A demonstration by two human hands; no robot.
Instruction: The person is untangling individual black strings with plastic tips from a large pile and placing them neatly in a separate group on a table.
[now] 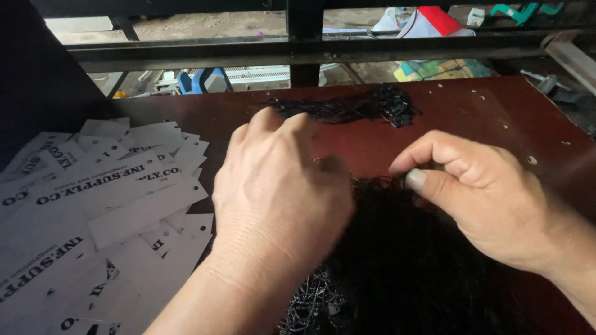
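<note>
My left hand (279,192) hovers knuckles-up over the near pile of thin black strings (397,260), fingers curled and slightly blurred; what it grips is hidden. My right hand (478,192) sits to the right of it, thumb and forefinger pinched on the top edge of that same black pile. A second, smaller bundle of black strings with small fasteners (360,107) lies farther back on the dark red tabletop (472,118).
A heap of white paper tags with black print (105,211) covers the left part of the table. A dark metal rail (310,53) runs across the back, with cluttered ground seen beyond it. Small holes dot the tabletop at right.
</note>
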